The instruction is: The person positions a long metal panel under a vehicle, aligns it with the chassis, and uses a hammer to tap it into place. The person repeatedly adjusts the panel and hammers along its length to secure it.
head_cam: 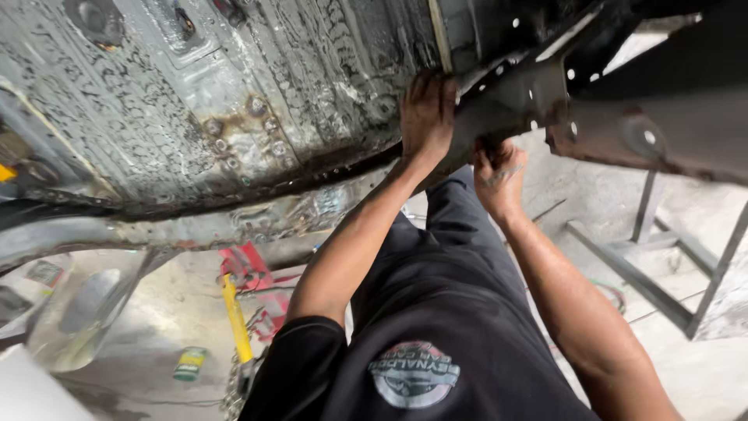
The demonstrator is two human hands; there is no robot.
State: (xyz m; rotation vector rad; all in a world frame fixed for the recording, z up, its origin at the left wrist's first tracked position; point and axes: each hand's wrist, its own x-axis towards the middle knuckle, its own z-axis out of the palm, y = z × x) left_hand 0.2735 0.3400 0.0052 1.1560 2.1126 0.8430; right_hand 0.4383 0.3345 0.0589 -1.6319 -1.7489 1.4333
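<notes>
Overhead is a grimy, rust-stained car underbody panel (pixel 234 101). My left hand (pixel 427 113) is raised flat against it, fingertips at a pale seam strip (pixel 440 35). My right hand (pixel 499 175) reaches up under the lower edge of a perforated dark metal bracket (pixel 514 97). Its fingers are curled and partly hidden behind that edge, so I cannot see whether anything is in them. Both hands are smeared with dirt. Below them are my black shirt and dark trousers (pixel 444 312).
A rusty frame member (pixel 654 140) runs to the right of the bracket. On the concrete floor are a red jack (pixel 257 273) with a yellow handle (pixel 235 316), a green can (pixel 189 363) and a chain (pixel 234 394). A grey metal stand (pixel 662 296) is at the right.
</notes>
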